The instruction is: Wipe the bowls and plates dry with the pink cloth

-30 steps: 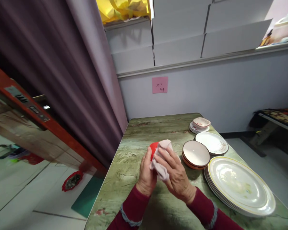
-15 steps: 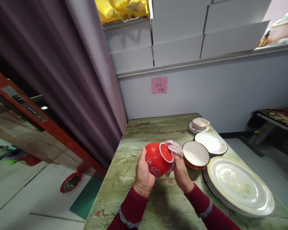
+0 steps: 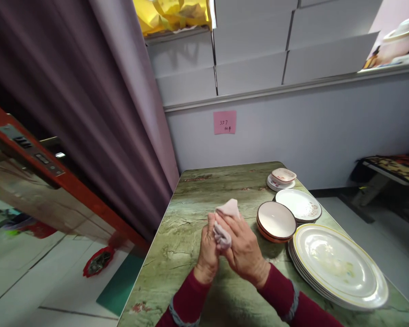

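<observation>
A pale pink-white cloth (image 3: 229, 209) is bunched between my two hands above the middle of the table. My right hand (image 3: 243, 247) lies over it from the right, fingers closed on the cloth and pointing up to the left. From the other side my left hand (image 3: 207, 252) closes round the cloth, its fingers partly covered by it. The two hands press together. No part of the red bowl shows; whether it is behind the hands I cannot tell. Nearest to my right hand stands a white-lined brown bowl (image 3: 277, 220), stacked on another.
Large yellow-rimmed plates (image 3: 337, 265) are stacked at the table's right edge. Behind them sit brown-rimmed plates (image 3: 298, 204) and a small square dish (image 3: 284, 175) on saucers. The green wood-patterned table (image 3: 177, 245) meets a purple curtain (image 3: 132, 113) at the left.
The red bowl that was between my hands has gone from sight. My right hand has moved left against my left hand, and the cloth has come with it.
</observation>
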Demonstrator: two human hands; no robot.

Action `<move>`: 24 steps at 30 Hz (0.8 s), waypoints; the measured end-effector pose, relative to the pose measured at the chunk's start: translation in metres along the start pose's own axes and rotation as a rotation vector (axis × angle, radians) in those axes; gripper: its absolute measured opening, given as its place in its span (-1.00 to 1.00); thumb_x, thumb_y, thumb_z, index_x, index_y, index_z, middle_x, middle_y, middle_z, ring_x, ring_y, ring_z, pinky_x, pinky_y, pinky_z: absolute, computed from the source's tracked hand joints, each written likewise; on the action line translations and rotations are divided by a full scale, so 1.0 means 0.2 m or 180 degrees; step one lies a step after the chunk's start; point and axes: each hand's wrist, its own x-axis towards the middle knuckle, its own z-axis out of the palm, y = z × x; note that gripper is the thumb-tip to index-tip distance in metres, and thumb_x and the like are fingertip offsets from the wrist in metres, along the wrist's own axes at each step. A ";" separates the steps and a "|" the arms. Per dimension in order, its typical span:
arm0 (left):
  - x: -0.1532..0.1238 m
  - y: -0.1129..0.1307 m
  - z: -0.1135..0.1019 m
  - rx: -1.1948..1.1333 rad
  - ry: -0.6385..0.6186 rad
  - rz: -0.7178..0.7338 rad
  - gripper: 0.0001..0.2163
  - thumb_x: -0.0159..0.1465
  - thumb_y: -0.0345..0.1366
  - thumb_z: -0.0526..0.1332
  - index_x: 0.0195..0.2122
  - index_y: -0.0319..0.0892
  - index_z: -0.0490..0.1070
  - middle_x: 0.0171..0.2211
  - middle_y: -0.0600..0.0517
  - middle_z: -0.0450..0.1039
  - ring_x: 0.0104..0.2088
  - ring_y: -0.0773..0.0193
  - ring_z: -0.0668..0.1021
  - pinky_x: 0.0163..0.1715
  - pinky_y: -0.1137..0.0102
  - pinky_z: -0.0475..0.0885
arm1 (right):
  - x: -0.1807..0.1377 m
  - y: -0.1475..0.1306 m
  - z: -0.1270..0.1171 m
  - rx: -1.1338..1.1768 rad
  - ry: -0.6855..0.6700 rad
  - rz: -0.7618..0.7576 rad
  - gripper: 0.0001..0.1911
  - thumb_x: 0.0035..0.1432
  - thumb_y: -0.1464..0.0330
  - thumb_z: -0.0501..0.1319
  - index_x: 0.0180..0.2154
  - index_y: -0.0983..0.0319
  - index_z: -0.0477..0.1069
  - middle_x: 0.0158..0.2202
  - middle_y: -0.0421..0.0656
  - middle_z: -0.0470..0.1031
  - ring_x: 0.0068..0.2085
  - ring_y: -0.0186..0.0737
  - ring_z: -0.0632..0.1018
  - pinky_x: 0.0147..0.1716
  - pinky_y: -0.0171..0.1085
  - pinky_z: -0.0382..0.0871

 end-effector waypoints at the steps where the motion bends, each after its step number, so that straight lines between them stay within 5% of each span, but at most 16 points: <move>1: 0.00 0.00 0.00 0.0158 -0.0152 -0.0013 -0.69 0.16 -0.01 0.36 -0.47 -0.17 0.51 -0.54 0.01 0.47 -0.42 0.17 0.51 -0.47 0.40 0.40 | 0.05 0.02 -0.02 0.0294 -0.0010 0.0197 -0.42 0.34 0.21 0.07 0.34 0.20 0.18 0.28 -0.01 0.34 0.30 0.04 0.32 0.32 0.10 0.12; 4: -0.03 0.02 0.01 0.0603 -0.0715 -0.0008 -0.59 0.19 0.07 0.31 -0.54 -0.21 0.45 -0.61 0.05 0.37 -0.59 0.34 0.35 -0.59 0.45 0.25 | 0.17 0.12 -0.09 0.1504 -0.0141 0.1105 -0.58 0.36 0.13 0.06 0.04 0.19 0.52 0.05 -0.04 0.56 0.11 -0.01 0.53 0.12 -0.03 0.39; 6: -0.04 0.04 0.01 0.0613 -0.0897 -0.0017 -0.61 0.15 0.03 0.36 -0.51 -0.24 0.46 -0.60 0.07 0.37 -0.60 0.39 0.33 -0.58 0.48 0.24 | 0.20 0.17 -0.10 0.2576 -0.0309 0.1879 -0.51 0.32 0.01 0.07 -0.16 0.23 0.59 -0.17 -0.06 0.64 -0.09 -0.03 0.62 -0.06 -0.06 0.51; 10: -0.05 0.09 0.05 0.0135 -0.0437 0.0199 -0.62 0.12 0.03 0.38 -0.35 -0.24 0.53 -0.47 0.04 0.49 -0.51 0.31 0.45 -0.45 0.44 0.34 | 0.16 0.14 -0.02 0.4358 0.0335 0.2778 -0.45 0.24 -0.11 0.10 -0.10 0.20 0.52 -0.23 -0.12 0.63 -0.22 -0.10 0.64 -0.17 -0.10 0.53; 13: -0.03 0.09 0.08 0.0325 -0.0228 0.0577 -0.64 0.15 0.04 0.35 -0.38 -0.22 0.53 -0.49 0.04 0.48 -0.51 0.30 0.44 -0.45 0.43 0.33 | 0.09 0.03 0.08 0.4782 0.0816 0.3191 -0.37 0.26 -0.16 0.01 -0.08 0.20 0.52 -0.23 -0.08 0.65 -0.20 -0.07 0.65 -0.23 -0.12 0.54; 17: 0.01 0.05 0.06 0.1622 -0.0652 0.1434 -0.69 0.20 -0.07 0.35 -0.54 -0.18 0.48 -0.59 0.03 0.39 -0.55 0.30 0.39 -0.45 0.40 0.29 | 0.04 -0.05 0.10 0.5037 0.0598 0.3480 -0.19 0.22 -0.27 -0.11 -0.08 0.26 0.52 -0.22 0.01 0.64 -0.20 -0.02 0.65 -0.30 -0.12 0.54; 24: 0.11 0.05 -0.01 0.4667 -0.2174 0.3489 -0.74 0.39 -0.19 0.14 -0.39 -0.20 0.42 -0.47 -0.04 0.45 -0.44 0.14 0.49 -0.46 0.32 0.30 | 0.00 0.00 -0.02 0.5968 0.0542 0.3908 -0.34 0.19 -0.18 0.13 0.00 0.22 0.46 -0.26 -0.09 0.63 -0.31 -0.16 0.62 -0.32 -0.24 0.52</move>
